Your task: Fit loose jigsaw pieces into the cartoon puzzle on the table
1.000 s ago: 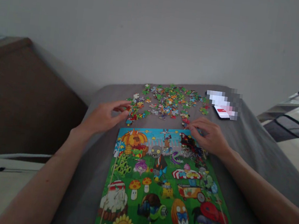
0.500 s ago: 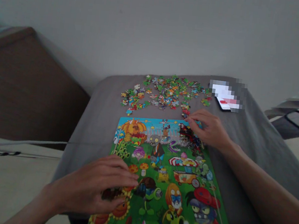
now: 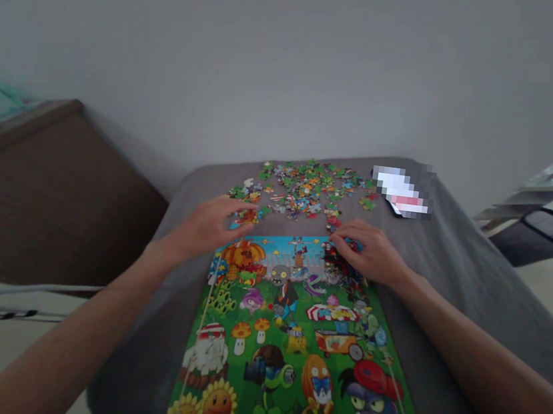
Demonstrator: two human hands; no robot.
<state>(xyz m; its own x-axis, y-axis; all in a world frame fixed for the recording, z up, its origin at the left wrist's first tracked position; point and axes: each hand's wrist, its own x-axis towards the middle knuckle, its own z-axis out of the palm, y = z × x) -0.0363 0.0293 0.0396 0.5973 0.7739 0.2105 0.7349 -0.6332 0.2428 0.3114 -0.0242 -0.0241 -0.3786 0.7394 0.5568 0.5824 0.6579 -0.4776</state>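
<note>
A colourful cartoon puzzle board (image 3: 263, 313), mostly green with a blue top strip, lies before me. Beyond its top edge is a loose spread of jigsaw pieces (image 3: 310, 181). My left hand (image 3: 211, 226) reaches over the board's top left corner, thumb and fingers apart around a small cluster of orange and red pieces (image 3: 246, 217). At the top right corner rests my right hand (image 3: 369, 250), thumb and forefinger pinched together beside a few red and dark pieces (image 3: 333, 223). Whatever lies between those fingertips is too small to make out.
A phone (image 3: 402, 194) with a lit screen lies at the back right of the grey-covered table (image 3: 450, 269). Behind stands a plain wall (image 3: 284, 60). A brown cabinet (image 3: 50, 199) is at left, with a white cable (image 3: 24, 290) below it.
My left hand has moved forward from over the board's lower left to the pieces beyond its top left corner. The right hand stays pinched at the top right. The view has tilted slightly upward.
</note>
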